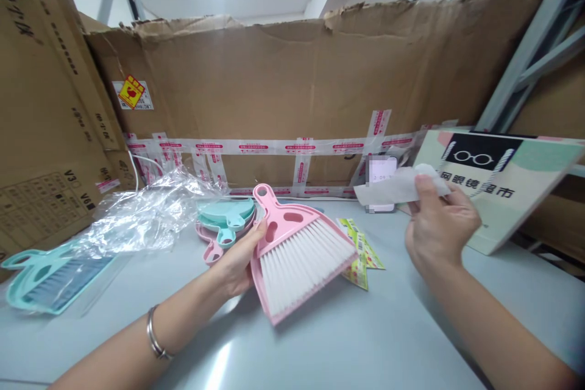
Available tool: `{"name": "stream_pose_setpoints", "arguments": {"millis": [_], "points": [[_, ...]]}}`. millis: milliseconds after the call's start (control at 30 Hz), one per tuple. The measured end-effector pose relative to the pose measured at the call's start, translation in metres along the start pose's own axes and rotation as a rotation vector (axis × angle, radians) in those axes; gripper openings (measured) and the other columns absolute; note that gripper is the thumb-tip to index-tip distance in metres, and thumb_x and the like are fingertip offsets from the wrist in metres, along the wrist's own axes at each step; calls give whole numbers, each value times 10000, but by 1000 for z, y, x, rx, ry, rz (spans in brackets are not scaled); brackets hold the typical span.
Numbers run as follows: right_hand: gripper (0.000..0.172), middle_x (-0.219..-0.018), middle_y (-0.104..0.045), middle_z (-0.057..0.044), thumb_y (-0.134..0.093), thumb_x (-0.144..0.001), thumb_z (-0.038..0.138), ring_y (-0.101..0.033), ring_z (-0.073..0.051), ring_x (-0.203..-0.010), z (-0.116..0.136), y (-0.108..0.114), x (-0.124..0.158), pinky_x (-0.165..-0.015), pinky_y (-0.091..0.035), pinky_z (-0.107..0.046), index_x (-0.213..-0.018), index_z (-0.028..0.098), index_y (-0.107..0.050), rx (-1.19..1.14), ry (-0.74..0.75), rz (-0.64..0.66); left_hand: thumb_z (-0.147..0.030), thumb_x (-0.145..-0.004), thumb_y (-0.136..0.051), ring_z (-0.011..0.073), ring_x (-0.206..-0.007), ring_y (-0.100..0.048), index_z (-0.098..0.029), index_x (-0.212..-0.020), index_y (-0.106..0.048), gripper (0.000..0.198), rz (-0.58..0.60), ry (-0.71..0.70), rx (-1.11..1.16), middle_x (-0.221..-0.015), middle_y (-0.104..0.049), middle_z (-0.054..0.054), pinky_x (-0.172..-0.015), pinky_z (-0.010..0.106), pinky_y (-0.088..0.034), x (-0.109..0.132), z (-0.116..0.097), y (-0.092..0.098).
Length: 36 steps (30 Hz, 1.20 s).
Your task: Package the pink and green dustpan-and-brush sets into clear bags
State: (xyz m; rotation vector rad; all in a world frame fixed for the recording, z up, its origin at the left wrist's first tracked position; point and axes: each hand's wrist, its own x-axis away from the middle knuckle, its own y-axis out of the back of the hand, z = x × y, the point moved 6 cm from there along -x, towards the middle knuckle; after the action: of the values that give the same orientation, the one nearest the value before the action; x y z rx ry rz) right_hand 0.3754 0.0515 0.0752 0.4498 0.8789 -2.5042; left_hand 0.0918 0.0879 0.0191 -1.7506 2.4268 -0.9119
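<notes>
My left hand (pixel 237 262) grips the left edge of a pink mini dustpan (pixel 274 225), thumb on its rim. A white-bristled brush (pixel 304 262) lies in the pan, and the pan is tilted over the grey table (pixel 365 335). To the right, my right hand (pixel 439 225) is raised and pinches a thin white slip of paper (pixel 397 186) between thumb and fingers. Green and yellow printed cards (pixel 363 250) lie on the table just right of the pan.
Teal and pink dustpans (pixel 226 216) are stacked behind my left hand. Crumpled clear plastic wrap (pixel 141 213) and a teal dustpan set (pixel 50 280) lie at left. A taped cardboard wall (pixel 297 91) closes the back. A printed box (pixel 503 183) leans at right.
</notes>
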Motion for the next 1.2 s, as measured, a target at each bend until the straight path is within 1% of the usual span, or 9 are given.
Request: {"name": "stream_pose_setpoints", "arguments": {"millis": [67, 167, 200, 267, 633, 800, 900, 1100, 1200], "points": [[173, -823, -691, -43, -655, -714, 295, -648, -211, -816, 13, -10, 29, -842, -496, -405, -835, 171, -664, 215, 228, 219, -435, -807, -556, 164, -786, -655, -213, -1092, -564, 362, -42, -15, 22, -925, -689, 34, -739, 292, -520, -3, 1, 2], [220, -997, -697, -34, -535, -811, 215, -638, -213, -960, 14, -39, 93, -969, -435, -424, -966, 245, -688, 271, 486, 917, -429, -807, -559, 170, -802, -657, -209, -1149, -532, 408, -55, -91, 68, -975, -683, 48, -756, 297, -524, -8, 0, 5], [269, -1044, -683, -30, -496, -831, 194, -619, -209, -1011, 12, -44, 112, -989, -419, -431, -1024, 259, -671, 267, 526, 1076, -429, -808, -557, 173, -799, -659, -205, -1170, -518, 428, -54, -112, 87, -982, -681, 57, -760, 301, -524, -9, -1, 5], [344, -1107, -654, -31, -432, -861, 168, -578, -200, -1084, 8, -49, 137, -1001, -406, -449, -1133, 269, -616, 276, 559, 1225, -439, -814, -543, 181, -785, -661, -196, -1205, -490, 464, -49, -136, 116, -980, -679, 73, -758, 314, -528, -11, -3, 6], [471, -1355, -444, -95, -369, -907, 260, -341, -253, -1293, 8, -57, 172, -1020, -343, -517, -1376, 219, -345, 520, 783, 1384, -451, -800, -556, 196, -768, -659, -188, -1184, -512, 467, -67, -171, 41, -930, -695, 71, -602, 260, -510, 0, 2, -1], [721, -1412, -353, -147, -390, -887, 415, -256, -250, -1335, 10, -54, 171, -1063, -286, -480, -1446, 137, -30, 503, 801, 1433, -311, -739, -664, 199, -812, -656, -195, -1212, -493, 516, 48, -265, 10, -994, -681, 71, -704, 280, -521, 5, -5, -6], [803, -1423, -321, -191, -351, -871, 509, -266, -257, -1332, 10, -52, 169, -1065, -268, -487, -1435, 116, 66, 461, 762, 1414, -209, -701, -695, 225, -857, -652, -184, -1234, -475, 577, 122, -281, -41, -1066, -658, 95, -758, 321, -522, 6, -7, -10], [674, -1413, -334, -181, -423, -866, 450, -282, -247, -1326, 11, -49, 164, -1063, -256, -487, -1396, 181, -105, 285, 588, 1343, -131, -661, -702, 262, -901, -646, -180, -1257, -443, 651, 121, -292, -68, -1093, -648, 115, -766, 357, -535, 7, -7, -10], [384, -1340, -411, -109, -519, -835, 346, -376, -220, -1264, 11, -42, 133, -1010, -342, -439, -1173, 257, -359, 53, 248, 945, -126, -652, -701, 268, -883, -655, -161, -1262, -434, 667, 96, -295, -49, -1059, -662, 125, -757, 367, -543, 5, -10, -8]]}}
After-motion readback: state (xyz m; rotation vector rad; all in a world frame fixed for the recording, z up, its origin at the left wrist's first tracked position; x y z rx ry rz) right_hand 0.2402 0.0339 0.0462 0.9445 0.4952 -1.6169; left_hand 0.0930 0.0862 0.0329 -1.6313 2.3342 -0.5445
